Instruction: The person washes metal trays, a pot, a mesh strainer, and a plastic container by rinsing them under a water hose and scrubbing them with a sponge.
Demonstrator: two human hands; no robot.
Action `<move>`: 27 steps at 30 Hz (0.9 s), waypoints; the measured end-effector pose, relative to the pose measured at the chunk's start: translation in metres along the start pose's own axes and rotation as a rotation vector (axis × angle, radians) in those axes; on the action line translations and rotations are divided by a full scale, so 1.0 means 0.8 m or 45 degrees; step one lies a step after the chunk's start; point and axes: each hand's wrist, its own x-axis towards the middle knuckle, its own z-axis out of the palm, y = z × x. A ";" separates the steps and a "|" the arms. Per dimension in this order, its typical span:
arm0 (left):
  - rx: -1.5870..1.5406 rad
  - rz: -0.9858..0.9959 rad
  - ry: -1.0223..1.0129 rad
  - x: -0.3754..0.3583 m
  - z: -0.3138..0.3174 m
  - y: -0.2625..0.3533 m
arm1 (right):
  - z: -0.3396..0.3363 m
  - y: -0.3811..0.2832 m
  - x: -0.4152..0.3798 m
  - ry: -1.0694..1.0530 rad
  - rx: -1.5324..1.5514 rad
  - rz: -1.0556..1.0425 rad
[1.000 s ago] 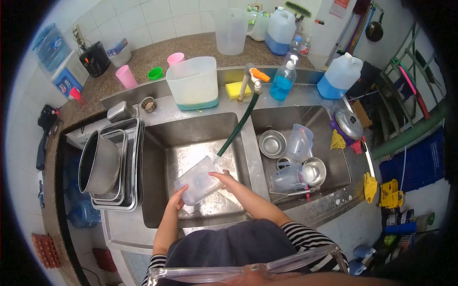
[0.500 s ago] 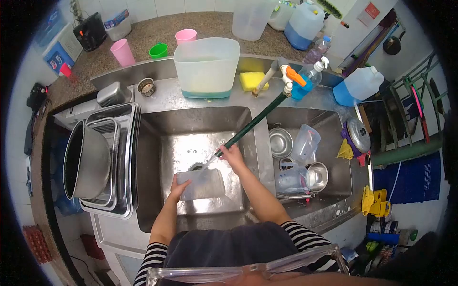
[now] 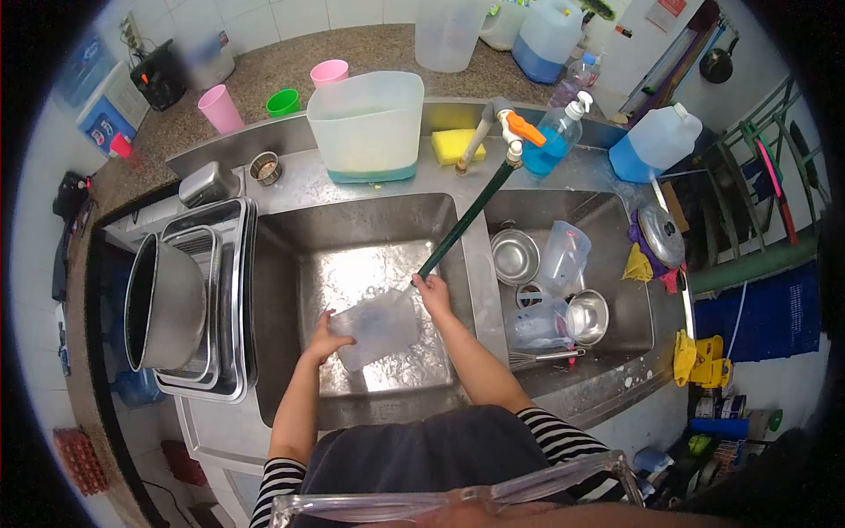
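My left hand (image 3: 327, 340) grips the left edge of a translucent plastic container (image 3: 378, 329), tilted over the left sink basin (image 3: 352, 231). Closed around the lower end of a dark green hose (image 3: 465, 222) is my right hand (image 3: 433, 297), at the container's upper right corner. The hose runs up to a tap with an orange lever (image 3: 526, 128). Water appears to come from the hose end toward the container, and the basin floor looks wet. The drain is hidden behind the container.
In the right basin lie metal bowls (image 3: 515, 257), a clear jug (image 3: 563, 253) and a whisk (image 3: 541, 355). A large pot (image 3: 167, 304) rests on stacked trays (image 3: 238, 352) at left. Behind stand a tub of bluish liquid (image 3: 365, 128), a yellow sponge (image 3: 458, 146) and a soap bottle (image 3: 556, 136).
The container has tilted and shifted slightly, now covering the drain. My right hand and the hose end have moved slightly right and down. The whole view has shifted a little.
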 end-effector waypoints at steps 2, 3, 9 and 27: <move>-0.241 -0.406 -0.093 -0.015 -0.022 -0.013 | 0.010 0.039 0.008 -0.150 -0.140 -0.066; -0.563 -0.418 -0.133 -0.021 -0.028 -0.028 | 0.017 0.059 0.003 -0.153 -0.128 -0.070; -1.218 -0.523 -0.477 -0.013 -0.040 -0.119 | 0.007 -0.012 -0.054 -1.051 0.073 0.395; -0.334 -0.394 0.369 -0.016 -0.025 -0.032 | 0.052 0.038 -0.012 -0.603 -0.337 0.012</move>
